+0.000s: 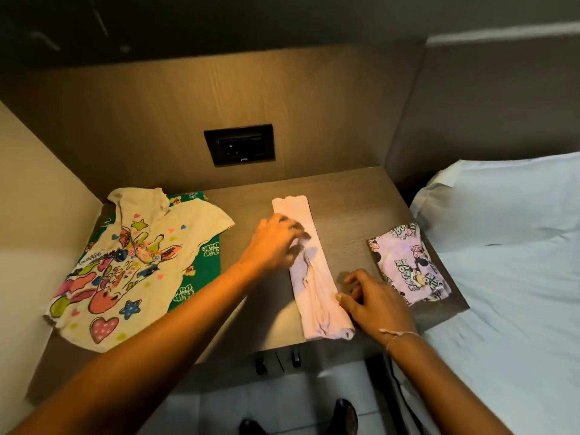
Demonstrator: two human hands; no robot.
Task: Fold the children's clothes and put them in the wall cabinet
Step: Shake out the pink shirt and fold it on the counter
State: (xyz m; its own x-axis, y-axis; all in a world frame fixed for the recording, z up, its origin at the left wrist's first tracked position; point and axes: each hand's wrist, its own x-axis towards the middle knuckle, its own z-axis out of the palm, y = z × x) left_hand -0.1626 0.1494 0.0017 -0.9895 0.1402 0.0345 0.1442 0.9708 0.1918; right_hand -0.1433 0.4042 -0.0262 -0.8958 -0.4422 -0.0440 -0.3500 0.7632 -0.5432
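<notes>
Folding a pale pink garment [314, 271] on a wooden tabletop [351, 196], the person works with both hands on a long, narrow strip of cloth running away from the body. The left hand [276, 243] lies flat and open across the upper half, fingers spread, apparently to pin the layers so that they do not slide apart. The right hand [373, 301] rests at the strip's near right edge with fingers loosely curled; whether it pinches the cloth or only presses it cannot be told. Four garments are visible. One is this pink strip at centre. One, a lilac cartoon-print piece [411, 268], sits folded at the right, near the bed [508, 277], seemingly set aside as finished. Two lie unfolded at the left: a cream giraffe-print shirt [131, 271] spread over a green printed garment [201, 265], probably awaiting their turn. No wall cabinet is in view, so storage appears not yet begun.
</notes>
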